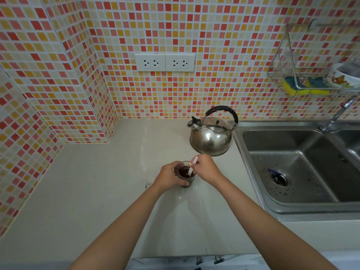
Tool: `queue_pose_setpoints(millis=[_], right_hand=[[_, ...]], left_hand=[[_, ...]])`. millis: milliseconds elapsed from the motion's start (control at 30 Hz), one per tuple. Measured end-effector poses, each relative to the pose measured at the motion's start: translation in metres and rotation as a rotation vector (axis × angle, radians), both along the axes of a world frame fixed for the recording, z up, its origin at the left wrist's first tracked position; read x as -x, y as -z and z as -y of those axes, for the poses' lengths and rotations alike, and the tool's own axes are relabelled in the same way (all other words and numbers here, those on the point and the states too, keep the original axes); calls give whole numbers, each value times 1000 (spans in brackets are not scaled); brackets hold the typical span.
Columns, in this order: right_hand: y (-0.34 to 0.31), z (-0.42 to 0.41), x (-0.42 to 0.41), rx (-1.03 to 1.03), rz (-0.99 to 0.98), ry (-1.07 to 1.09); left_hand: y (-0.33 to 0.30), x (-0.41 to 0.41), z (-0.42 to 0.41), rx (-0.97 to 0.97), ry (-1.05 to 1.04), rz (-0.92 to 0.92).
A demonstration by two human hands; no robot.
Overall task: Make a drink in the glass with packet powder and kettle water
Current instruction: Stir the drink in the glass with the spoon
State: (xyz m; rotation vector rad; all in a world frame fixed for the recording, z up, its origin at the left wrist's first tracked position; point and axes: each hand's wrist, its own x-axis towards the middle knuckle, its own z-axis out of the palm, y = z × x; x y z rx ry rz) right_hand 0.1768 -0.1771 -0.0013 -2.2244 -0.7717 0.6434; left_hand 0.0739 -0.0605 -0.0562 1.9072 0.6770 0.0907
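A clear glass [186, 177] holding dark brown liquid stands on the pale counter [109, 191]. My left hand [167, 177] wraps around its left side. A white spoon [191, 165] is pinched in my right hand [207, 168], its lower end dipped in the liquid. The steel kettle [211, 136] with a black handle sits just behind the glass, spout facing left. No powder packet is in view.
A steel sink [303, 164] with a tap [338, 115] lies right of the kettle. A wire rack [311, 82] on the tiled wall holds sponges and a bowl. Two wall sockets [165, 62] sit above the counter.
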Motion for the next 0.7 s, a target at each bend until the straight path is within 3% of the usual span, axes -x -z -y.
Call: queue_pose_setpoints(millis=[100, 300, 600, 700], right_hand=[[2, -3, 5, -68, -58, 29], [0, 0, -1, -7, 76, -13], [-7, 2, 1, -219, -223, 328], [-17, 8, -2, -282, -196, 288]], left_hand=[[0, 0, 0, 0, 3, 1], [1, 0, 0, 23, -6, -2], [2, 0, 0, 23, -22, 6], [3, 0, 0, 14, -23, 11]])
